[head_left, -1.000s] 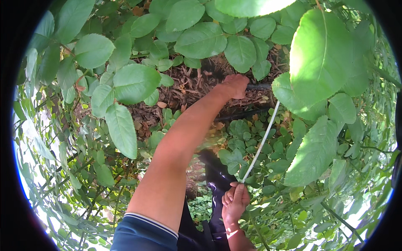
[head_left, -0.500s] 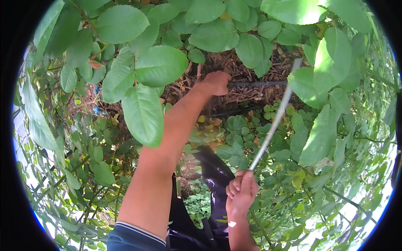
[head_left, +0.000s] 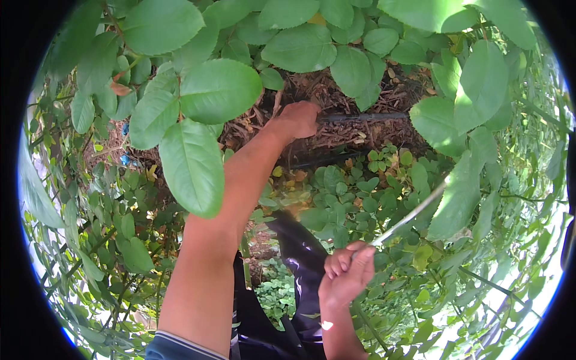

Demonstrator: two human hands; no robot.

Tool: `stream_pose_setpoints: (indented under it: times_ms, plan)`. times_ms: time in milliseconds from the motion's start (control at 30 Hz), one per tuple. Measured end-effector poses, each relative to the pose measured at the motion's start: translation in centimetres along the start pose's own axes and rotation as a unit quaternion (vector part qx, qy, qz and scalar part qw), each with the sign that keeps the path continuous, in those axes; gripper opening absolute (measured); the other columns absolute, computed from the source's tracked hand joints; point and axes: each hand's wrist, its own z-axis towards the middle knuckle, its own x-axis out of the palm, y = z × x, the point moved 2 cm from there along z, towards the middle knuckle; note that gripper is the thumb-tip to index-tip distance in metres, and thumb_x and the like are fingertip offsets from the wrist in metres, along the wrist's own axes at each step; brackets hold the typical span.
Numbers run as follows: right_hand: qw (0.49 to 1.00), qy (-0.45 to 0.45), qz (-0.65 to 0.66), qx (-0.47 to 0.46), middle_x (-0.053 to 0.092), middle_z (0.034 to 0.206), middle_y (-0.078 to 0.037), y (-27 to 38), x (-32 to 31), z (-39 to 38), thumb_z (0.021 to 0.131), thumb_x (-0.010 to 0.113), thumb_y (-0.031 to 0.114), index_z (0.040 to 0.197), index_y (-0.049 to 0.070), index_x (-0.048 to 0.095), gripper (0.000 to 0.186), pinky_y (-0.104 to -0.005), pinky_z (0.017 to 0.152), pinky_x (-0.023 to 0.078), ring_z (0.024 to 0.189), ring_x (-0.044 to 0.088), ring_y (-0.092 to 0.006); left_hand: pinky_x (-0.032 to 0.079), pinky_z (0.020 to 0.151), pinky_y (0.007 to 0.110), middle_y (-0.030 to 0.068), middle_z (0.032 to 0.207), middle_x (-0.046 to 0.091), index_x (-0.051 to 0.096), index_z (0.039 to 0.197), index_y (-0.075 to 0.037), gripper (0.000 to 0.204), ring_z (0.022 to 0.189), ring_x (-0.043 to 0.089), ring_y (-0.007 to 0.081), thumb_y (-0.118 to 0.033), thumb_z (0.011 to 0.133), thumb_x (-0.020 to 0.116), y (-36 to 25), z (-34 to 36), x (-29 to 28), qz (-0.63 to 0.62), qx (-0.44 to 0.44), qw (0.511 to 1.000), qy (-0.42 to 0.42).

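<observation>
Large green leaves (head_left: 191, 150) hang close to the camera on the left, hiding part of the ground behind them. Just to their right the left arm stretches away from the viewer through the foliage, and the left hand (head_left: 298, 118) sits at the far end, its grip closed around the end of a dark pipe (head_left: 360, 117) that lies across brown mulch (head_left: 336, 135) and runs off to the right under more leaves. Below that, low small-leaved plants (head_left: 354, 186) cover the ground, and a black glossy sheet (head_left: 300, 258) lies lower down between the two arms. Further right and nearer the viewer, the right hand (head_left: 345, 276) is a fist, its grip closed on a thin pale rod (head_left: 414, 213) that slants up to the right until leaves hide its tip.
</observation>
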Motion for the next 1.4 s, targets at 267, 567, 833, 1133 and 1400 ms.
stream_pose_setpoints:
  times_ms: [267, 567, 833, 1133, 1400]
  plan:
    - [0.998, 0.025, -0.001, 0.062, 0.033, 0.056, 0.006, -0.7, -0.3, 1.4, 0.101, 0.043, 0.034, 0.083, 0.005, 0.05, 0.035, -0.0193, 0.037, 0.019, 0.043, 0.026, -0.0034, 0.043, 0.099, 0.042, 0.0186, 0.121, 0.059, 0.055, 0.127, -0.006, 0.052, 0.115, 0.055, 0.0336, -0.028, 0.082, 0.068, -0.8, -1.2, -0.3, 0.008, -0.018, 0.999, 0.035]
    - [0.998, 0.003, -0.011, 0.063, 0.032, 0.057, 0.007, -1.6, -0.7, 1.8, 0.1, 0.044, 0.036, 0.081, 0.007, 0.048, 0.035, -0.0207, 0.037, 0.02, 0.044, 0.027, -0.0032, 0.044, 0.097, 0.042, 0.0189, 0.116, 0.062, 0.06, 0.121, -0.005, 0.045, 0.112, 0.057, 0.0345, -0.024, 0.081, 0.069, -0.2, -1.4, 0.7, 0.001, -0.007, 1.0, -0.013]
    - [0.997, -0.007, 0.01, -0.076, 0.029, 0.056, 0.007, -1.1, -0.3, 1.0, 0.101, 0.043, 0.032, 0.081, 0.008, 0.048, 0.032, -0.0212, 0.036, 0.018, 0.042, 0.023, -0.0034, 0.047, 0.089, 0.042, 0.0221, 0.105, 0.065, 0.063, 0.112, -0.001, 0.04, 0.102, 0.061, 0.0357, -0.025, 0.081, 0.07, 0.4, -0.5, 0.4, -0.056, 0.005, 0.997, -0.046]
    - [0.975, 0.041, 0.043, 0.214, 0.033, 0.057, 0.007, -1.7, 1.7, 0.7, 0.1, 0.046, 0.036, 0.078, 0.007, 0.049, 0.037, -0.021, 0.036, 0.019, 0.042, 0.025, -0.0032, 0.047, 0.086, 0.042, 0.0223, 0.102, 0.065, 0.062, 0.11, -0.001, 0.041, 0.101, 0.061, 0.0364, -0.021, 0.076, 0.072, 1.2, 0.1, 0.7, -0.054, 0.03, 0.998, 0.014]
    - [0.991, 0.011, -0.019, 0.135, 0.033, 0.057, 0.006, -2.3, 0.5, 0.1, 0.1, 0.046, 0.038, 0.082, 0.005, 0.05, 0.037, -0.0193, 0.039, 0.021, 0.045, 0.027, -0.0029, 0.046, 0.095, 0.042, 0.0168, 0.118, 0.061, 0.058, 0.125, -0.011, 0.05, 0.111, 0.057, 0.0334, -0.015, 0.076, 0.067, 1.0, -0.4, 0.4, 0.015, 0.003, 0.999, 0.029]
